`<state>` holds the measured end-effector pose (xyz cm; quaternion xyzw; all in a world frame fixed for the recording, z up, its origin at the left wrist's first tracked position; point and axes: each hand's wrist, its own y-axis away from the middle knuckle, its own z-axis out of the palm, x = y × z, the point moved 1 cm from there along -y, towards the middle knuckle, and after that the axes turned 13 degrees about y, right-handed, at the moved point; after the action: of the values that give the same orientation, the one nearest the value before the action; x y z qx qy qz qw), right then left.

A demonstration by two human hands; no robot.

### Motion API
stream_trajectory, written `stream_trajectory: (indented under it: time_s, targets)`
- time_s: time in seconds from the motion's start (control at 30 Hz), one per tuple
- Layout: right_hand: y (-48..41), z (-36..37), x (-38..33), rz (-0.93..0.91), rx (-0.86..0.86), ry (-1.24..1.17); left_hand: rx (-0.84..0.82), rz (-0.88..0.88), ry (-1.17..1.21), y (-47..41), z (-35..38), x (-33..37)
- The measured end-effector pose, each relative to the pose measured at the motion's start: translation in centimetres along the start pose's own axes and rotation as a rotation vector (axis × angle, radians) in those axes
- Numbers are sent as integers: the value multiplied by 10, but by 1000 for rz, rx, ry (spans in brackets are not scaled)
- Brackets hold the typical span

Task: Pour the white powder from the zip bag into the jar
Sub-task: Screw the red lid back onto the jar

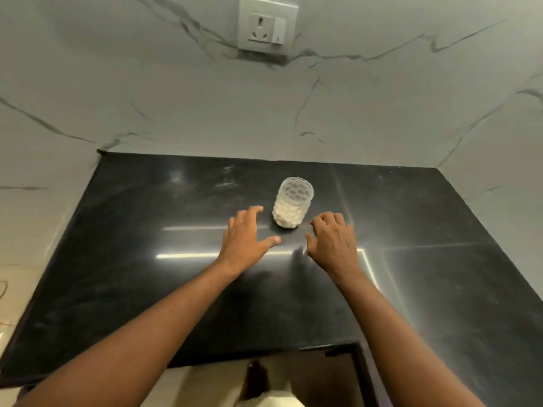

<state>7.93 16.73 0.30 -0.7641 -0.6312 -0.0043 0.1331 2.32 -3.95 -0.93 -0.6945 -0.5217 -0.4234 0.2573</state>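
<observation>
Jar [293,205], part-filled with white powder [286,217], stands upright on the desk [147,259], left hand [246,236] at its 8 o'clock, right hand [333,242] at 4, fingers [253,211] loose, apart, gripping nothing, likely flanking to steady it; zip bag not visible.

glossy black stone counter [147,259] (faintly scuffed); clear dimpled plastic jar [292,205].
</observation>
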Motion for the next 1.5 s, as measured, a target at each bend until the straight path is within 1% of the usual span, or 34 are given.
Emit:
stream_trajectory:
  time_s: [0.1,0.2,0.27,0.33,0.4,0.43,0.5,0.57,0.6,0.67,0.7,0.77,0.87,1.0,1.13,1.3,1.5]
  targets:
    - [-25,21,32,-15,-243,41,26,-43,43,-31,24,12]
    - [-45,38,55,-47,-454,41,29,-86,149,-54,42,20]
    - [-56,48,65,-93,-553,18,38,-91,212,-67,52,24]
    - [-63,55,72,-150,-596,-7,60,-80,253,-78,58,27]
    - [-68,56,77,-168,-565,-24,71,-56,269,-85,62,31]
    - [-69,54,80,-153,-512,-46,82,-40,269,-88,64,32]
    - [-70,46,83,-94,-347,-162,118,0,253,-91,65,31]
    - [-74,33,85,9,-162,-385,143,19,229,-90,65,29]
    - [-78,24,84,59,-97,-520,149,21,223,-89,66,28]
    - [-86,8,80,107,-41,-792,148,20,225,-88,66,26]
    - [-89,1,76,105,-26,-887,145,21,232,-88,66,25]
    - [-93,-6,67,95,9,-960,126,36,241,-91,67,23]
    - [-96,-9,50,20,20,-895,99,75,217,-92,67,19]
    - [-101,1,39,-132,-82,-695,104,9,220,-89,68,7]
    - [-105,5,37,-165,-159,-610,113,-3,239,-90,69,3]
    - [-118,-5,33,-292,-236,-429,114,1,224,-92,70,0]
    - [-136,-20,25,-362,-292,-262,110,-2,234,-93,70,0]
